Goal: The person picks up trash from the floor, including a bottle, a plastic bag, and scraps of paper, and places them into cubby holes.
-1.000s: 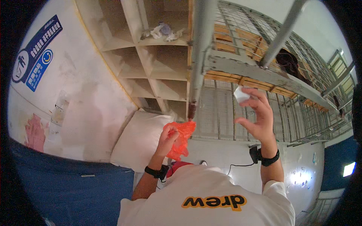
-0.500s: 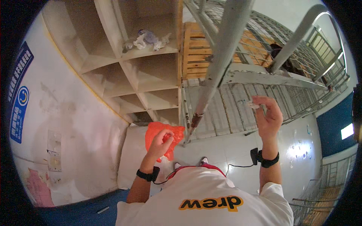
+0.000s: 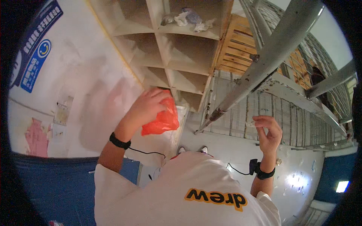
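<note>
A thin red plastic bag (image 3: 164, 119) hangs from my left hand (image 3: 141, 107), whose fingers are closed on its upper part. The hand is slightly blurred and hides some of the bag. Off to the right, my right hand (image 3: 270, 132) pinches a small pale scrap (image 3: 250, 124) between thumb and fingertips; I cannot make out its material. That hand is in front of the slatted lower bunk of a metal bed frame (image 3: 256, 67). In an upper compartment of the shelf unit (image 3: 190, 71) lie crumpled white and bluish wrappings (image 3: 188, 18).
A thick grey bed post (image 3: 264, 52) slants between the shelf and my right hand. To the left is a stained wall (image 3: 90, 75) with a blue sign (image 3: 36, 64) and a blue lower band (image 3: 56, 180). Small bits of litter (image 3: 301, 171) dot the floor at the right.
My view has turned left. My left hand has swung up and left with the red bag, nearer the wall. My right hand still pinches the pale scrap and appears lower in the picture.
</note>
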Tool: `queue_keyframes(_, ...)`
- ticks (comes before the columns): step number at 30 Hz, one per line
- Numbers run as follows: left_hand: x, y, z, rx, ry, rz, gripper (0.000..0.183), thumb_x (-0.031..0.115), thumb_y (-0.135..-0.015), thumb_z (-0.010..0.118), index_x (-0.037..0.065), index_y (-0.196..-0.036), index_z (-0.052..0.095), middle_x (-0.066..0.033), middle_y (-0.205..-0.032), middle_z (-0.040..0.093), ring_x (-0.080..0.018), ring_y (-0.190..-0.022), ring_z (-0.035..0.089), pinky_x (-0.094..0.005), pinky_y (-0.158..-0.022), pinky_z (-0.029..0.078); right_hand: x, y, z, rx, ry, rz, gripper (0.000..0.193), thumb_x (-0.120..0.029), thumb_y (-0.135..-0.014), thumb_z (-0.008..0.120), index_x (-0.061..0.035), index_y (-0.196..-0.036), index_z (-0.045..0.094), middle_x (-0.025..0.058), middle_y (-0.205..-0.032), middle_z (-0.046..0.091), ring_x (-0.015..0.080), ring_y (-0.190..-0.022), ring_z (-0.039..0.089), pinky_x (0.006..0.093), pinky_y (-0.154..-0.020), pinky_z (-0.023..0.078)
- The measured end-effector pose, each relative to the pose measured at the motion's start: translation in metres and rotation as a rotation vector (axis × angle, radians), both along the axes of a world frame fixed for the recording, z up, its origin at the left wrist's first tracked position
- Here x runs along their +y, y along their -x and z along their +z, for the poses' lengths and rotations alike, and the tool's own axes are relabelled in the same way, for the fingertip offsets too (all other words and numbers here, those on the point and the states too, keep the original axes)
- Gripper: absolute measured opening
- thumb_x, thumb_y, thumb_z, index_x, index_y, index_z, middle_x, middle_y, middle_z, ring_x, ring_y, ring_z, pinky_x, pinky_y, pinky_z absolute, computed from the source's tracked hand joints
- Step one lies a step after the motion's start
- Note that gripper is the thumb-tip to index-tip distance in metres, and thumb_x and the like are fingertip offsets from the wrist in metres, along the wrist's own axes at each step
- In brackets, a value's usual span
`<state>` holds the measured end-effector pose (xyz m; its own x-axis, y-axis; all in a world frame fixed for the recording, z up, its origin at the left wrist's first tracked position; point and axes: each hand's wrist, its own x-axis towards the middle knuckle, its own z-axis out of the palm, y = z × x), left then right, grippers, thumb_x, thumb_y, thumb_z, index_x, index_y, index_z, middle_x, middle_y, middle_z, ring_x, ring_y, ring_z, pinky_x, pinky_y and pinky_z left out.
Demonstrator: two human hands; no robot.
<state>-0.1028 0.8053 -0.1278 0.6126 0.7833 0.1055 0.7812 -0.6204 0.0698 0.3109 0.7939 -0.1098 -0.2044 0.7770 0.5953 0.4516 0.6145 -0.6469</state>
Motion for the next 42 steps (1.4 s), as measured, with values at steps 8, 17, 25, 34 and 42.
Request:
queue_keyframes(8, -0.003, 0.024, 0.072, -0.031, -0.43, 0.309, 0.026, 0.001, -0.071, 0.06, 0.011, -0.094, 0.069, -0.0059, -0.091, 0.062, -0.0255, -0.082, 0.06, -0.0355, -0.078, 0.049, 0.013, -0.016, -0.036, 0.079, 0.183, 0.04, 0.01, 0.007, -0.078, 0.065, -0.002, -0.082, 0.065, 0.0106, -0.089, 0.069, 0.0219, -0.085, 0.067, 0.0302, -0.074, 0.05)
queue_keyframes(17, 0.022, 0.016, 0.118, -0.684, 0.155, 0.225, 0.029, -0.002, -0.083, 0.047, 0.002, -0.104, 0.066, -0.0096, -0.106, 0.068, -0.0149, -0.086, 0.064, -0.0281, -0.079, 0.048, 0.001, -0.038, -0.057, 0.018, 0.274, 0.03, 0.01, 0.007, -0.08, 0.064, -0.0012, -0.086, 0.065, 0.0108, -0.089, 0.069, 0.0197, -0.082, 0.065, 0.0286, -0.072, 0.05)
queue_keyframes(25, -0.022, -0.091, 0.128, -0.386, 0.575, -0.284, 0.018, 0.011, -0.076, 0.07, 0.008, -0.094, 0.071, -0.0038, -0.088, 0.069, -0.0193, -0.074, 0.065, -0.0304, -0.065, 0.053, -0.002, -0.048, -0.054, 0.421, 0.573, 0.066, 0.009, 0.006, -0.08, 0.066, -0.0016, -0.086, 0.065, 0.0086, -0.088, 0.069, 0.0191, -0.085, 0.065, 0.0307, -0.075, 0.052)
queue_keyframes(34, -0.013, -0.114, 0.058, -0.442, -0.165, -0.715, 0.024, 0.011, -0.071, 0.068, 0.016, -0.095, 0.068, 0.0037, -0.102, 0.069, -0.017, -0.082, 0.066, -0.0276, -0.062, 0.055, -0.02, -0.012, -0.04, 0.106, 0.496, 0.423, 0.012, 0.006, -0.077, 0.068, -0.0042, -0.082, 0.068, 0.0176, -0.137, 0.047, 0.0298, -0.108, 0.061, 0.0381, -0.084, 0.053)
queue_keyframes(42, -0.045, -0.133, 0.034, -0.433, -0.101, -0.89, 0.023, 0.013, -0.072, 0.07, 0.017, -0.094, 0.066, 0.0041, -0.105, 0.067, -0.0223, -0.093, 0.064, -0.0347, -0.083, 0.054, -0.056, -0.004, -0.11, 0.254, 0.827, 0.249, 0.004, -0.004, -0.087, 0.064, -0.0051, -0.091, 0.066, 0.0083, -0.114, 0.058, 0.017, -0.097, 0.061, 0.0283, -0.078, 0.051)
